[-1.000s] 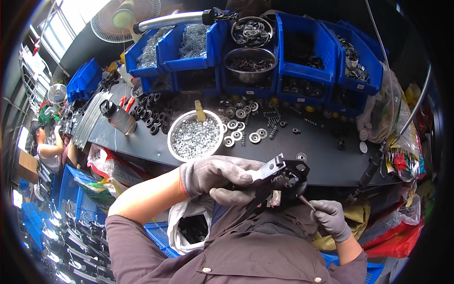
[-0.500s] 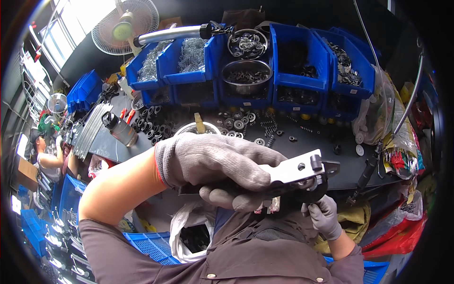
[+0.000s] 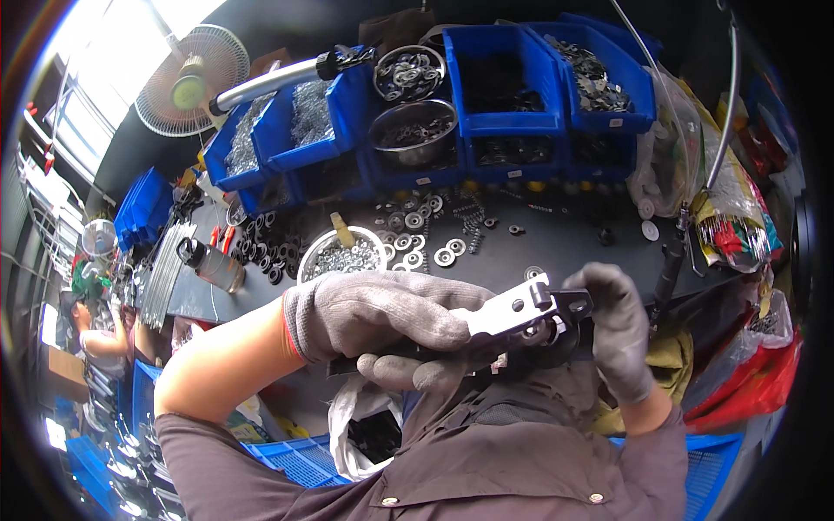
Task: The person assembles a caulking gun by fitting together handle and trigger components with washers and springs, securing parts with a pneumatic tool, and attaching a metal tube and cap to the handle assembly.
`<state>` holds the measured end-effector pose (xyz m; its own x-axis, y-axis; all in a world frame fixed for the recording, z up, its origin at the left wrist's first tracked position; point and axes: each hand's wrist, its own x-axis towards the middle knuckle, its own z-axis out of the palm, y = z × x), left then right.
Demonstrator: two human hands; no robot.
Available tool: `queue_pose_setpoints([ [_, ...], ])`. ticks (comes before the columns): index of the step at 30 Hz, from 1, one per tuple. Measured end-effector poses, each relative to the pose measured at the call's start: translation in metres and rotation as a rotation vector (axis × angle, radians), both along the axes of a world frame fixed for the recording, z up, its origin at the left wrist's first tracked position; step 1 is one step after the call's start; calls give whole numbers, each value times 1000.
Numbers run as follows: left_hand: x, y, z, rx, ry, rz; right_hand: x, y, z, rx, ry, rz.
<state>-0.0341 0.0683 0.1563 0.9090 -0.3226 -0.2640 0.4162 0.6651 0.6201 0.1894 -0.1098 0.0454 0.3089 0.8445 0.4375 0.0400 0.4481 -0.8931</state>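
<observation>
My left hand [image 3: 387, 317], in a grey knitted glove, is wrapped round a metal bracket assembly [image 3: 504, 314] in front of my chest. The piece has a bright silver plate with a hole, a dark tab at its right end and a dark round part, perhaps a wheel, underneath. My right hand [image 3: 618, 334], also gloved, is raised close beside that right end, its fingers bent toward the tab. Motion blurs those fingers and the thumb does not show; whether they touch the tab or pinch something small, I cannot tell.
A bowl of small metal parts [image 3: 343, 258] and loose metal rings [image 3: 445, 257] lie on the dark table. Behind stand stacked blue bins [image 3: 508, 122] and steel bowls [image 3: 415, 148]. A bottle [image 3: 211, 265] is at left, a hanging dark tool [image 3: 671, 260] at right. Another person works far left.
My right hand has risen from below the bracket assembly to beside its right end. My left hand with the assembly has shifted slightly left in the picture; the whole view has turned a little.
</observation>
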Motion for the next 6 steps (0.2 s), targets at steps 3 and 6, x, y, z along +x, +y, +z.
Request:
queue_pose_setpoints([
  [3, 4, -4, 9, 23, 10, -7, -2, 17, 59, 80, -101, 235],
  [6, 8, -5, 11, 72, 14, -26, 3, 23, 97, -169, -455, 474],
])
